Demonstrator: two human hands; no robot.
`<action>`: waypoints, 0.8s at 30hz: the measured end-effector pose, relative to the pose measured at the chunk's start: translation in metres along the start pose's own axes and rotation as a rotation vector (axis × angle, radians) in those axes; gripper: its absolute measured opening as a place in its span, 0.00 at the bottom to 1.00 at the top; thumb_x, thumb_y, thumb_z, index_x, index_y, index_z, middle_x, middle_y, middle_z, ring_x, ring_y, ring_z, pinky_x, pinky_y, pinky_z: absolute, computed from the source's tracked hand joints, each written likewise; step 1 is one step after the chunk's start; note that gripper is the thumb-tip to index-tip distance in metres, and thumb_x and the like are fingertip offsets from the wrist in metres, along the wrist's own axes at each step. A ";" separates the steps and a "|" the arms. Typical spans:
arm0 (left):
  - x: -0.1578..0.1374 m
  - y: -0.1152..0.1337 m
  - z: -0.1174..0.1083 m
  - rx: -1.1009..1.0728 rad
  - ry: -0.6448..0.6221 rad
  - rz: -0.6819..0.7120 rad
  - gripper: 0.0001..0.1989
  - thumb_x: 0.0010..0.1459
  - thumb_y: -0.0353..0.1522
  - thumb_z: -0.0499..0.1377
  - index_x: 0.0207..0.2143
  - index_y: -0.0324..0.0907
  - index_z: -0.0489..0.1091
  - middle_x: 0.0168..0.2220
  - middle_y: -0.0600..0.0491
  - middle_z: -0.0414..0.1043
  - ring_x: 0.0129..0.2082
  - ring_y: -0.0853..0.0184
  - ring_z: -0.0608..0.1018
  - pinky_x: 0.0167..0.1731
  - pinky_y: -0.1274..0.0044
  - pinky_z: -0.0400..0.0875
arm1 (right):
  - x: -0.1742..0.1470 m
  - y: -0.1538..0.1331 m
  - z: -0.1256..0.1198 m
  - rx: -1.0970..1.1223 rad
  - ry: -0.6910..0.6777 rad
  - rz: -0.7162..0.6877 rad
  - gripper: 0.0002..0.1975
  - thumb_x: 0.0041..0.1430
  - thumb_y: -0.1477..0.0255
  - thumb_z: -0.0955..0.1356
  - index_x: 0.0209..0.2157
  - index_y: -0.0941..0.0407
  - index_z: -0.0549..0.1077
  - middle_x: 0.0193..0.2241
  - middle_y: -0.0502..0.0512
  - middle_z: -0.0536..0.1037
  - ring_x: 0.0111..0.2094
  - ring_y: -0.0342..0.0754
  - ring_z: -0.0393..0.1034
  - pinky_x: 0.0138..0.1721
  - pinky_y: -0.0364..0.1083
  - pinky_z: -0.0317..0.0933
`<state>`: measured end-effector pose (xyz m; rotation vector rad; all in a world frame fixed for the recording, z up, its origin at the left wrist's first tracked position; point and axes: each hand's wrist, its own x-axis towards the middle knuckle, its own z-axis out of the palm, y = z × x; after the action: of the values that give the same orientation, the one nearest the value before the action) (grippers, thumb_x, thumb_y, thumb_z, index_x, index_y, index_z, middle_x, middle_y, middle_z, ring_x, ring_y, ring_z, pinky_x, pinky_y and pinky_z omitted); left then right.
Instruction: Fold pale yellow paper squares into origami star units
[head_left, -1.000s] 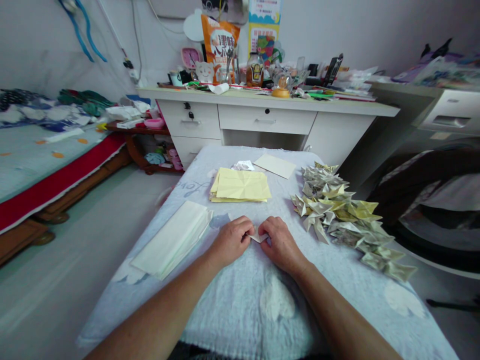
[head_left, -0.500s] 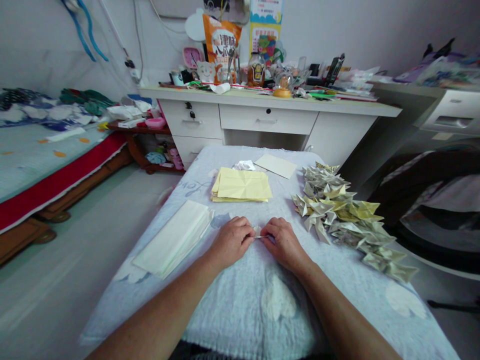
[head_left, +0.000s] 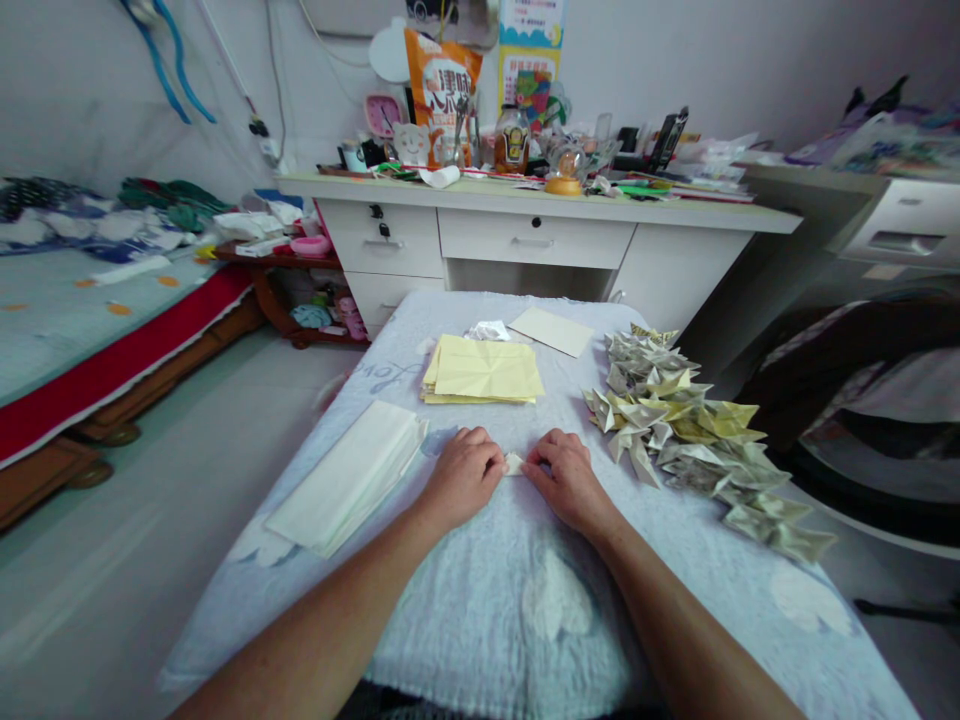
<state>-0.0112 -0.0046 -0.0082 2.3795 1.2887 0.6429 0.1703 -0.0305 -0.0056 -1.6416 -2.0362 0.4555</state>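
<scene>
Between my fingertips lies a small folded piece of paper (head_left: 514, 464), pale and mostly covered by my hands. My left hand (head_left: 469, 472) pinches its left end, and my right hand (head_left: 564, 472) pinches the right end. Both hands rest low over the cloth-covered table (head_left: 480, 600). Beyond them sits a stack of yellow paper sheets (head_left: 487, 370), the top one marked with creases. A pile of white paper (head_left: 349, 475) lies left of my left hand. To the right, several folded paper pieces with pointed tips (head_left: 697, 430) are heaped in a long row.
A cream card (head_left: 551, 331) and a crumpled white tissue (head_left: 487, 331) lie at the table's far end. Behind stands a white desk (head_left: 536, 225) crowded with jars and packets. A bed (head_left: 112, 330) is at the left, a washing machine (head_left: 885, 400) at the right.
The small folded paper now lies flatter and shows a pointed top between my fingers. Both hands have shifted only slightly.
</scene>
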 end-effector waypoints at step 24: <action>-0.001 0.005 0.003 0.173 0.005 -0.111 0.08 0.57 0.34 0.57 0.26 0.42 0.70 0.35 0.50 0.67 0.38 0.61 0.67 0.37 0.70 0.58 | 0.002 -0.003 0.007 -0.239 0.021 0.042 0.07 0.60 0.68 0.66 0.29 0.55 0.72 0.36 0.57 0.70 0.39 0.52 0.59 0.37 0.48 0.50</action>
<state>-0.0060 -0.0082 -0.0086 2.4201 1.5233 0.5243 0.1634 -0.0294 -0.0097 -1.8213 -2.1105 0.2130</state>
